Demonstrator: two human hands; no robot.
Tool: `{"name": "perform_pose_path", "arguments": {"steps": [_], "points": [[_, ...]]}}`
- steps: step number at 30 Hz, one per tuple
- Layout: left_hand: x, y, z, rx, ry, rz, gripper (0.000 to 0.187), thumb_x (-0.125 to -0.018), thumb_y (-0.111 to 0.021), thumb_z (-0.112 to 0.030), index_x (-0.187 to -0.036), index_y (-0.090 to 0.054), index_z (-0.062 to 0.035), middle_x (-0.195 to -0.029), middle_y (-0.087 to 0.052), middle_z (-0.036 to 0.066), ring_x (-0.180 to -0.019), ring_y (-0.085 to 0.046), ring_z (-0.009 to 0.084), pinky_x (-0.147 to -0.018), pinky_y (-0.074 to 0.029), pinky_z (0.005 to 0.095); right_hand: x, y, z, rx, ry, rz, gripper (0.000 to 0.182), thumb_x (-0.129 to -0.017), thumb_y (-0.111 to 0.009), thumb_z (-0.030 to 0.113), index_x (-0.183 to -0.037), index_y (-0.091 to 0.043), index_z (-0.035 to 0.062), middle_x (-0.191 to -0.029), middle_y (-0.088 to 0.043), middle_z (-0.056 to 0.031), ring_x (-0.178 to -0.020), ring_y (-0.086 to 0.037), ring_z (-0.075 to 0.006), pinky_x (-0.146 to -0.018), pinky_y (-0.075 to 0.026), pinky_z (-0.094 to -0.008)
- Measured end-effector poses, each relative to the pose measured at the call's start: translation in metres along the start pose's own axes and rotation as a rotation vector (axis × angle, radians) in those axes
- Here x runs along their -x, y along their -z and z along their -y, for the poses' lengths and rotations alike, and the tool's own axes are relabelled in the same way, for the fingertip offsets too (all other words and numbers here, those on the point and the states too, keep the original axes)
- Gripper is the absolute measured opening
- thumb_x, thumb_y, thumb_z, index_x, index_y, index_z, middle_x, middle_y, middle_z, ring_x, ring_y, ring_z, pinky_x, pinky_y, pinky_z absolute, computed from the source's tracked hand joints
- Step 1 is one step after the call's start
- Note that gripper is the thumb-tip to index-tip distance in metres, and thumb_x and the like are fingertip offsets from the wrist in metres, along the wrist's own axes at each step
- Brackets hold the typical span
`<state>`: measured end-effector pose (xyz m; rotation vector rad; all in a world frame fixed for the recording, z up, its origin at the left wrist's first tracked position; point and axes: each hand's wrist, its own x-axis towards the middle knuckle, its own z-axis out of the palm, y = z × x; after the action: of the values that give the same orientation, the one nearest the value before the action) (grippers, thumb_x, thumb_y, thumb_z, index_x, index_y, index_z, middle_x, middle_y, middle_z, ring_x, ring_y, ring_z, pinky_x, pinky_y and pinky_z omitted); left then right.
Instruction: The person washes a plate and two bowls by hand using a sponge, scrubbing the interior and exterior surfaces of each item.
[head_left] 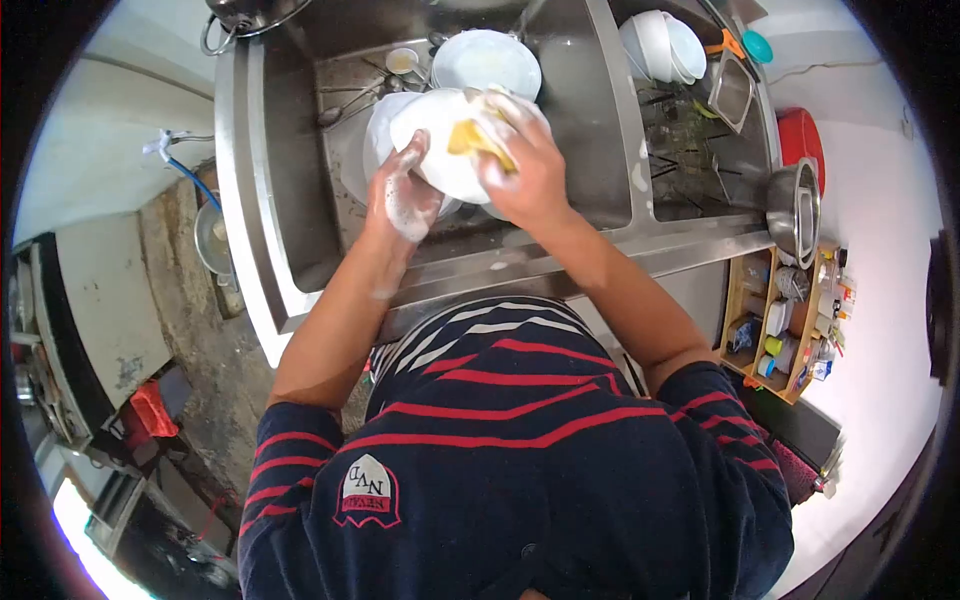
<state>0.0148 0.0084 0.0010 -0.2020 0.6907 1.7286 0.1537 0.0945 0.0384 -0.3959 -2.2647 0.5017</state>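
My left hand [408, 198], with soap foam on its thumb and wrist, grips the near-left rim of a white plate [445, 178]. The plate is held tilted above the sink [590, 150]. My right hand [528, 170] is closed around a yellow sponge [464, 138] pressed on the plate's face; foam covers its fingers, which are a little blurred. Below the held plate lie more white dishes, partly hidden. Behind it in the basin rests another white plate [487, 62], beside a small cup [402, 61] and several spoons [333, 116].
To the right, white bowls [662, 45] and a metal tray [732, 92] stand in the second basin. A steel bowl [793, 212] sits at the counter's right end. A metal pot [250, 14] is at the upper left. A wooden shelf [752, 330] holds jars below right.
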Motion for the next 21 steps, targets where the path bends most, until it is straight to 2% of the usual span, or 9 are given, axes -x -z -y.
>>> {"name": "perform_pose_path", "arguments": {"steps": [2, 4, 7, 11, 13, 14, 17, 20, 21], "points": [[-0.004, 0.006, 0.003, -0.025, -0.022, 0.019, 0.037, -0.092, -0.053, -0.02, -0.124, -0.05, -0.001, -0.115, -0.059, 0.012, -0.104, -0.059, 0.0258, -0.092, -0.049, 0.0391, -0.015, -0.015, 0.013, 0.139, -0.079, -0.006, 0.039, -0.066, -0.067, 0.008, -0.105, -0.063, 0.0047, -0.118, -0.057, -0.0149, -0.116, -0.051, -0.0357, -0.099, -0.042, -0.049], [-0.001, 0.021, -0.006, 0.079, 0.026, 0.12, 0.037, -0.092, -0.052, -0.019, -0.125, -0.05, -0.001, -0.115, -0.059, 0.013, -0.104, -0.059, 0.0254, -0.092, -0.048, 0.0393, -0.012, -0.022, 0.028, 0.125, 0.015, 0.039, 0.04, -0.066, -0.066, 0.008, -0.106, -0.063, 0.0057, -0.117, -0.058, -0.0128, -0.117, -0.05, -0.0334, -0.098, -0.041, -0.0496], [0.009, 0.007, -0.022, 0.023, 0.013, 0.021, 0.037, -0.096, -0.049, -0.02, -0.124, -0.049, 0.0031, -0.119, -0.058, 0.016, -0.107, -0.058, 0.0274, -0.096, -0.047, 0.0411, 0.008, -0.021, 0.035, -0.01, 0.206, 0.183, 0.041, -0.066, -0.066, 0.007, -0.107, -0.06, 0.0049, -0.121, -0.055, -0.0115, -0.118, -0.05, -0.03, -0.099, -0.041, -0.05], [0.012, -0.008, -0.027, 0.152, -0.099, -0.093, 0.037, -0.096, -0.049, -0.018, -0.125, -0.048, 0.0051, -0.124, -0.056, 0.017, -0.115, -0.055, 0.0289, -0.101, -0.043, 0.0418, 0.027, -0.003, 0.002, 0.082, 0.246, 0.127, 0.047, -0.069, -0.063, 0.002, -0.115, -0.056, 0.0028, -0.122, -0.053, -0.0156, -0.121, -0.048, -0.0332, -0.103, -0.039, -0.0451], [0.011, -0.013, -0.024, 0.168, -0.095, -0.135, 0.037, -0.096, -0.05, -0.018, -0.125, -0.047, 0.0053, -0.125, -0.056, 0.016, -0.116, -0.054, 0.0285, -0.102, -0.043, 0.0419, 0.022, -0.003, -0.012, -0.084, -0.253, -0.22, 0.041, -0.078, -0.057, 0.0, -0.119, -0.053, -0.0001, -0.12, -0.053, -0.0166, -0.116, -0.05, -0.0287, -0.101, -0.039, -0.0384], [0.011, -0.012, -0.023, 0.15, -0.079, -0.087, 0.038, -0.096, -0.051, -0.018, -0.126, -0.047, 0.005, -0.125, -0.056, 0.016, -0.115, -0.054, 0.0282, -0.101, -0.043, 0.0427, 0.019, -0.003, -0.02, -0.076, -0.252, -0.223, 0.041, -0.078, -0.057, 0.0, -0.119, -0.053, -0.0001, -0.12, -0.053, -0.0166, -0.116, -0.05, -0.0287, -0.101, -0.039, -0.0384], [0.012, -0.012, -0.022, 0.052, -0.039, -0.019, 0.039, -0.095, -0.054, -0.02, -0.126, -0.048, 0.0039, -0.124, -0.056, 0.015, -0.114, -0.055, 0.0279, -0.1, -0.044, 0.0444, 0.001, -0.005, -0.033, -0.459, -0.824, -0.375, 0.032, -0.084, -0.05, 0.002, -0.115, -0.055, -0.0008, -0.108, -0.059, -0.0137, -0.103, -0.055, -0.0184, -0.091, -0.042, -0.0304], [0.012, -0.01, -0.017, -0.057, -0.01, -0.036, 0.04, -0.093, -0.057, -0.022, -0.125, -0.048, 0.0013, -0.122, -0.056, 0.014, -0.112, -0.056, 0.0271, -0.098, -0.046, 0.0448, -0.023, 0.006, -0.031, -0.532, -0.981, -0.265, 0.032, -0.082, -0.051, 0.003, -0.113, -0.058, 0.0003, -0.11, -0.06, -0.0155, -0.103, -0.057, -0.0218, -0.091, -0.042, -0.0307], [0.011, -0.009, -0.016, -0.084, -0.013, -0.071, 0.041, -0.092, -0.06, -0.022, -0.124, -0.048, -0.0006, -0.121, -0.056, 0.013, -0.111, -0.057, 0.0265, -0.096, -0.047, 0.0442, -0.024, 0.005, -0.027, -0.251, -0.831, -0.161, 0.033, -0.079, -0.054, 0.004, -0.111, -0.06, 0.0005, -0.114, -0.059, -0.0183, -0.104, -0.058, -0.0295, -0.091, -0.044, -0.0344]]}}
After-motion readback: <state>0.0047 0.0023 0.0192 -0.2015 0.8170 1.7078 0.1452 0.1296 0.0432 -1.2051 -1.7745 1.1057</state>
